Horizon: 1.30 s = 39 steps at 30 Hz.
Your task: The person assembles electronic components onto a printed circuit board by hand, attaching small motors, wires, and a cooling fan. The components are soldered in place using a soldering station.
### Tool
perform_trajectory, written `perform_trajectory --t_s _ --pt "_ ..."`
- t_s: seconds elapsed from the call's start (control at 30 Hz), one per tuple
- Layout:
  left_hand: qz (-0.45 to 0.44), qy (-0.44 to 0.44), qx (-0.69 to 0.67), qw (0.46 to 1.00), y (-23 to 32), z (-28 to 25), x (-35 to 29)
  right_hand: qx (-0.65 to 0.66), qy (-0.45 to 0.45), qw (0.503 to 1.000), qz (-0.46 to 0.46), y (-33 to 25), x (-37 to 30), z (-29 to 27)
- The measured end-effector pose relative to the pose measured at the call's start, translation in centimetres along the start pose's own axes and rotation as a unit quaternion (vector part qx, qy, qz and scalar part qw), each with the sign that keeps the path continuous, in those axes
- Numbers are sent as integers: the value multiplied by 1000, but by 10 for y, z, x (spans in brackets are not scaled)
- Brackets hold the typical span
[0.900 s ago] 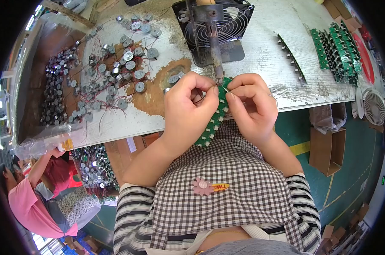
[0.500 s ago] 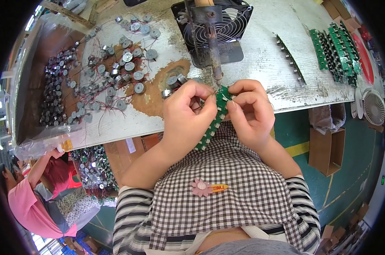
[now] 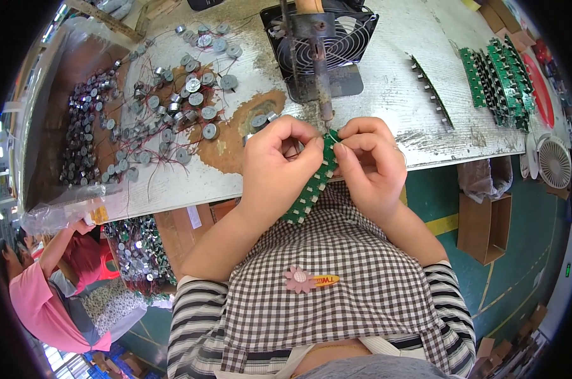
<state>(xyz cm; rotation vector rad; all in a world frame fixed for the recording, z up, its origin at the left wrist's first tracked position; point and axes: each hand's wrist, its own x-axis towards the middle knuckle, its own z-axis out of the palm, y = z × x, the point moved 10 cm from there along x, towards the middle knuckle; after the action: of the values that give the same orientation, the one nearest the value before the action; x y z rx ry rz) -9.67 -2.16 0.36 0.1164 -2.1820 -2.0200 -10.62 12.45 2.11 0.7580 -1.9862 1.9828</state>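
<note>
A narrow green circuit board strip point(image 3: 310, 191) with a row of small pale parts slants between my hands, its upper end just below the tip of an upright soldering iron point(image 3: 326, 104). At its upper left edge, the thumb and forefinger of my left hand point(image 3: 278, 165) are closed on it. My right hand point(image 3: 373, 169) is pinched at the strip's upper right edge; whether a thin wire is between those fingertips I cannot make out. Small round motors point(image 3: 259, 122) with thin wires lie on the worn white table beyond my left hand.
Many more motors point(image 3: 194, 99) spread toward a plastic-lined box point(image 3: 42, 120) at left. A black fan point(image 3: 355, 38) stands behind the iron. One board strip point(image 3: 432, 91) and a stack of strips point(image 3: 504, 82) lie at right. A co-worker point(image 3: 49, 303) is at lower left.
The strip's lower end has swung slightly left, and its upper end has shifted a little. Both hands stay pinched in nearly the same place. The view has moved slightly.
</note>
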Motion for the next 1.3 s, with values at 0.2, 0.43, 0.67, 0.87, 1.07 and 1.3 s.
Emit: perform_trajectory --t_s 0.2,0.43,0.67,0.87,1.07,1.3 --pt "29 10 -1 1000 10 -2 2 -17 -9 1000 -18 -5 7 0" --pt "4 -3 20 1000 3 3 -1 24 -5 999 22 6 -2 0" --pt "-63 -77 115 988 5 -4 5 36 3 999 36 10 -3 1" --pt "385 58 499 774 84 -36 -42 67 40 990 120 29 -6 -17" --pt "371 -142 406 823 41 -10 -86 145 55 960 234 38 -18 -9" --pt "14 63 -265 962 9 -94 -44 -261 -127 896 -336 -113 -30 39"
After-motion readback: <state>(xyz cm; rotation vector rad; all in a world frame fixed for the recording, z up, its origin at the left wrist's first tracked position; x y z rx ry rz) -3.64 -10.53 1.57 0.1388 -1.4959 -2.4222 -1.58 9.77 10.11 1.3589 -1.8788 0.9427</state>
